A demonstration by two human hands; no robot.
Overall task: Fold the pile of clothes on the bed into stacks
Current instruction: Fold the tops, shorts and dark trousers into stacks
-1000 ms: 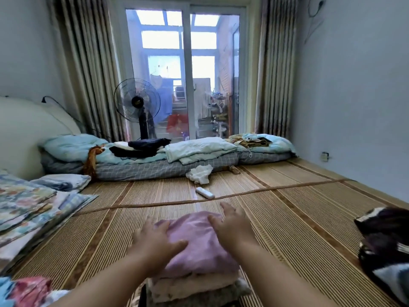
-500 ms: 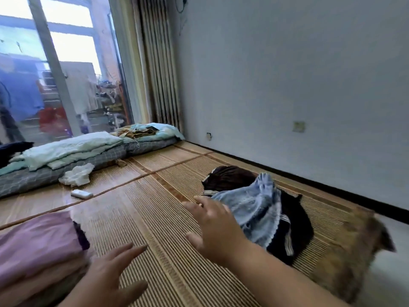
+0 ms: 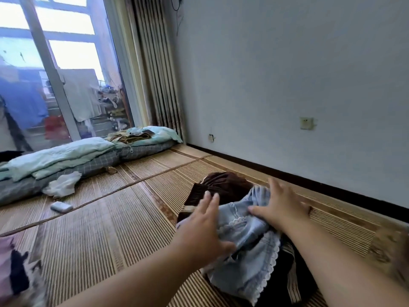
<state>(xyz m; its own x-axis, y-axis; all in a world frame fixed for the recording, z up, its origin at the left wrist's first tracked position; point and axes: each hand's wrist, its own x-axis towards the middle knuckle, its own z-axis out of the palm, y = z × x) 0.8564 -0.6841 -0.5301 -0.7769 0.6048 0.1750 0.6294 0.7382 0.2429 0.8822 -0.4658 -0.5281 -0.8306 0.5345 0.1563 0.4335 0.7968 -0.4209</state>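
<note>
A pale blue garment with white lace trim (image 3: pixel 245 247) lies crumpled on a pile of dark brown and black clothes (image 3: pixel 223 187) on the bamboo mat (image 3: pixel 106 229). My left hand (image 3: pixel 205 227) reaches over the garment's left side with fingers spread and straight. My right hand (image 3: pixel 281 207) is over its far right side, fingers spread, thumb touching the blue cloth. Neither hand grips anything. At the bottom left edge shows a corner of the folded stack topped with pink cloth (image 3: pixel 8 269).
Folded green bedding on a grey checked mattress (image 3: pixel 73 156) lies along the glass door. A white crumpled cloth (image 3: pixel 62 185) and a small white device (image 3: pixel 60 206) sit on the mat. The wall and its dark baseboard (image 3: pixel 309 185) run close on the right.
My view swung right from the pink stack to the dark pile. Both hands left the stack and moved onto the pale blue garment.
</note>
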